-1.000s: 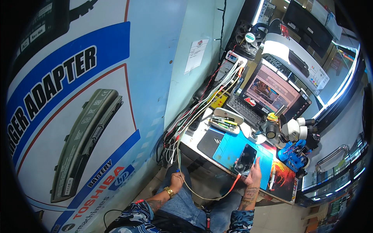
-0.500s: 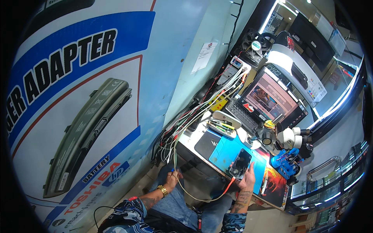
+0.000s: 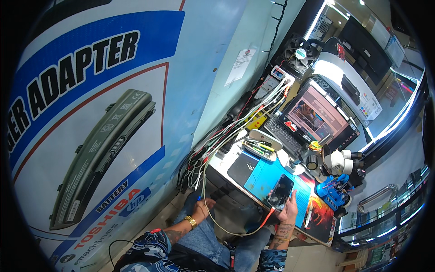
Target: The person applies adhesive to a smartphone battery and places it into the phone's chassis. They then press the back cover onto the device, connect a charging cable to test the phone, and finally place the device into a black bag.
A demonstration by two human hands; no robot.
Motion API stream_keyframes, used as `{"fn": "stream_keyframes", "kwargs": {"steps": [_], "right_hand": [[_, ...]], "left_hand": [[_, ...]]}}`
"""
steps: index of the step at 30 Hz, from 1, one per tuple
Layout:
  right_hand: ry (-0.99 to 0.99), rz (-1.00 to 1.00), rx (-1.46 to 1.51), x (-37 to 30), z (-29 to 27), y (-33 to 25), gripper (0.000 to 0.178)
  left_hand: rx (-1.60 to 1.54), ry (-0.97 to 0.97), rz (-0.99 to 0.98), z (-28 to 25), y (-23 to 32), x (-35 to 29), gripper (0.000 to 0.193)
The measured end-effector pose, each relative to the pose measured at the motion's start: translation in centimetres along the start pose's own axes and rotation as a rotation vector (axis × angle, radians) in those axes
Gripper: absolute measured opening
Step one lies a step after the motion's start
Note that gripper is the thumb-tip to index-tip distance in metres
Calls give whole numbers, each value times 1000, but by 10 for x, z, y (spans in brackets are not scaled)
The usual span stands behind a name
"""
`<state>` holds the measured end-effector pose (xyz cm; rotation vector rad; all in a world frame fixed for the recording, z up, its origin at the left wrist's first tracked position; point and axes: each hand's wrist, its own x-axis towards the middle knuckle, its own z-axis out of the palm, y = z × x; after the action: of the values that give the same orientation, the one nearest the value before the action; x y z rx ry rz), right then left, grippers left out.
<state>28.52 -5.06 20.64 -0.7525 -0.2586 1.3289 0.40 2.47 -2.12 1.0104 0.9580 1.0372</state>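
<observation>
A dark-screened smartphone [image 3: 281, 188] rests in my right hand [image 3: 288, 210], held at the front edge of the bench, its fingers closed around the sides. An orange plug [image 3: 268, 216] meets the phone's lower end, and its pale cable [image 3: 233, 232] loops down over my lap. My left hand [image 3: 202, 211], with a gold watch [image 3: 190, 221] at the wrist, is closed above my left thigh. A pale cable runs along its fingers, and a small blue tip [image 3: 199, 198] shows above them. What sits inside that grip is partly hidden.
A blue mat [image 3: 258, 176] covers part of the bench. Behind it stand an open pen case [image 3: 261, 147], a laptop [image 3: 312, 113] and a microscope [image 3: 335, 161]. A blue tool holder [image 3: 331, 190] is at the right. Bundled cables [image 3: 247, 119] run along the wall.
The view has shifted slightly. My left hand has turned a little, with the blue tip showing more clearly. My right hand and the phone stay in place.
</observation>
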Motion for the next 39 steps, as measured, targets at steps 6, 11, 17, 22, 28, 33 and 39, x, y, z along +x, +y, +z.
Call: {"fn": "stream_keyframes", "kwargs": {"steps": [6,11,17,22,28,33,39], "right_hand": [[3,-16,-2,-3,5,1,69],[5,-18,-13,-2,2,1,69],[135,-85,-177,-23,4,-9,67],[144,-125,-270,-26,-1,-22,61],[132,-153,-200,-18,-12,-21,59],[66,-126,-137,-26,3,-19,58],[13,-133,-101,-20,-17,-17,55]], "left_hand": [[295,2,133,-3,-11,3,20],[154,-28,1,-8,-20,7,20],[122,-144,-95,-9,18,-9,25],[-133,-232,-177,-20,16,-12,29],[-142,-204,-225,-17,16,-7,29],[-91,-200,-179,-13,21,-6,28],[-116,-141,-241,-13,3,1,27]]}}
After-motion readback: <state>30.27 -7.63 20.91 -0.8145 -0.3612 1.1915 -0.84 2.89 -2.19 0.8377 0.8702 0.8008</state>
